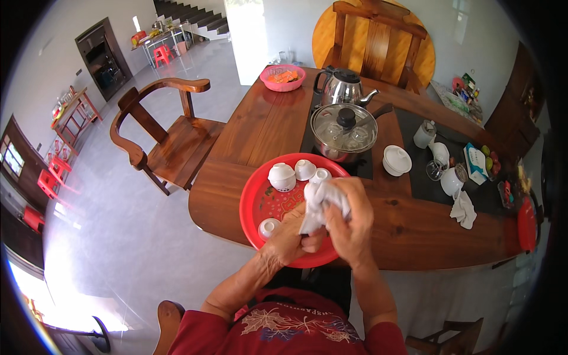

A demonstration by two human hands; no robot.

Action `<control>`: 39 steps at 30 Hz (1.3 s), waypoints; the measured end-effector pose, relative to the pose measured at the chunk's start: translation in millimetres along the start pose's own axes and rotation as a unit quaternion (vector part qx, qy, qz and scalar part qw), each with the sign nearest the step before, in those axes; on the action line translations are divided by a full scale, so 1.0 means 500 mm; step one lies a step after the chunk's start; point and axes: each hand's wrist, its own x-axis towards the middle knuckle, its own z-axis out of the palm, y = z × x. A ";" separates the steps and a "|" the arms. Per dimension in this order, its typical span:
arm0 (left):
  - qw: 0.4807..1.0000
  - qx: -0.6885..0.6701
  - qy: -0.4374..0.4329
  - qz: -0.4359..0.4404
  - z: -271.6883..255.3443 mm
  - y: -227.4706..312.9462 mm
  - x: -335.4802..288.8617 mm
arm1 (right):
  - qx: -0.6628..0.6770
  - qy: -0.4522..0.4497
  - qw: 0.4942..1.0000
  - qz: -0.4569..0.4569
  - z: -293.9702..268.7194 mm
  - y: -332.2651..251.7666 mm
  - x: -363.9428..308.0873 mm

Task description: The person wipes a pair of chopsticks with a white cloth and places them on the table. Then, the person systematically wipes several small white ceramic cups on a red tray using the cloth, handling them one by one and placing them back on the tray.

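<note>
Both my hands are closed on a white cloth (pixel 320 208) above a round red tray (pixel 251 201). My left hand (pixel 289 238) grips its lower left part, fingers curled inward. On the other side, my right hand (pixel 353 223) bunches the cloth between thumb and fingers. Whether a cup is wrapped inside cannot be made out. In the tray, a larger white bowl (pixel 282 177) stands at the back left with small white cups (pixel 305 170) beside it. Another small white cup (pixel 269 228) lies near my left wrist. The hands cover the tray's right part.
Behind the tray stand a glass-lidded pot (pixel 337 139) and a steel kettle (pixel 345 89). A white lidded bowl (pixel 397 160) is to the right, then a tissue box (pixel 475 163) and a crumpled white cloth (pixel 463 210). A pink basket (pixel 283 86) sits far left; a wooden chair (pixel 177 145) is beside the table.
</note>
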 end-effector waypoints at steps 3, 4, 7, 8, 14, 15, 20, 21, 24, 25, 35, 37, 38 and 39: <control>0.997 0.009 -0.041 -0.058 0.022 0.006 -0.008 | 0.141 -0.084 0.969 0.183 -0.019 0.020 0.023; 0.996 -0.006 -0.049 -0.076 0.017 0.008 -0.007 | 0.160 -0.106 0.965 0.181 -0.024 0.024 0.022; 0.990 -0.017 -0.074 -0.121 -0.004 0.011 -0.012 | 0.233 -0.165 0.945 0.158 -0.036 0.031 0.003; 0.988 0.002 -0.083 -0.132 -0.015 0.011 -0.014 | 0.228 -0.177 0.951 0.113 -0.036 0.028 0.005; 0.973 -0.071 -0.073 -0.207 0.001 0.008 -0.023 | 0.181 -0.153 0.971 0.016 -0.025 0.011 -0.002; 0.975 -0.090 -0.082 -0.188 0.002 0.002 -0.021 | 0.183 -0.114 0.975 0.059 -0.016 0.012 -0.008; 0.927 0.267 0.229 0.131 0.066 -0.002 -0.017 | 0.197 -0.006 0.967 0.163 -0.006 0.029 -0.001; 0.918 0.325 0.162 0.158 0.017 -0.002 -0.030 | 0.204 0.005 0.962 0.183 -0.006 0.038 0.002; 0.935 0.310 0.047 0.165 0.049 0.020 -0.047 | 0.245 0.038 0.946 0.211 -0.006 0.066 -0.001; 0.931 0.332 0.041 0.146 0.026 0.028 -0.040 | 0.231 0.051 0.951 0.201 0.001 0.057 0.004; 0.978 0.061 0.052 0.194 -0.014 0.003 -0.008 | -0.175 0.000 0.962 -0.209 0.034 0.019 -0.046; 0.983 0.033 0.047 0.175 -0.016 0.002 -0.011 | -0.189 0.001 0.953 -0.235 0.040 0.022 -0.056; 0.985 0.020 0.046 0.166 -0.007 0.005 -0.015 | -0.177 0.010 0.961 -0.210 0.033 0.020 -0.048; 0.986 0.002 0.072 0.152 0.009 0.008 -0.018 | -0.165 0.018 0.969 -0.185 0.023 0.019 -0.034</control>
